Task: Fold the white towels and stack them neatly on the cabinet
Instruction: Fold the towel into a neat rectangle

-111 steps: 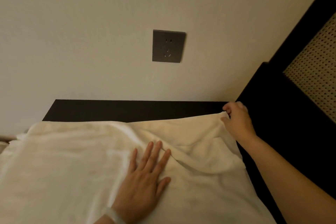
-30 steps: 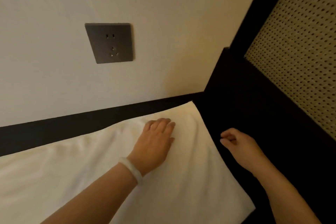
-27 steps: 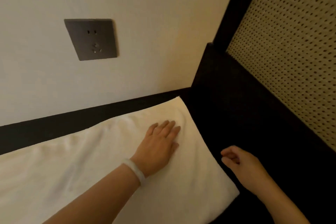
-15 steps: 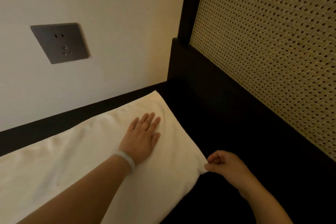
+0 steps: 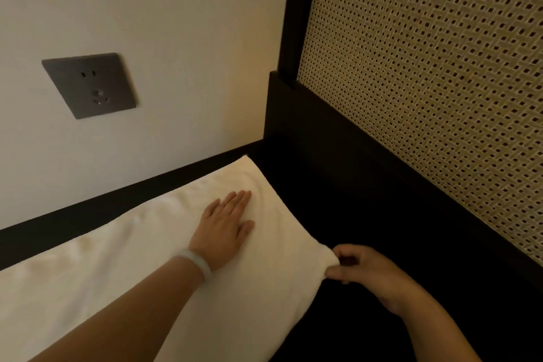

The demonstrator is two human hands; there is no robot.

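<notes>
Right hand [image 5: 370, 277] now pinches towel [image 5: 88, 288] corner edge.

Close head view down onto cabinet [image 5: 352, 214]

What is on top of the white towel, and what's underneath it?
On the white towel, the left hand lies flat with straight fingers; the right hand pinches its near right corner. The dark cabinet top shows past its edges. Whatever lies directly beneath the towel is covered.

Left hand [image 5: 224, 225] flat on towel [image 5: 102, 279], right hand [image 5: 370, 276] at corner
</notes>
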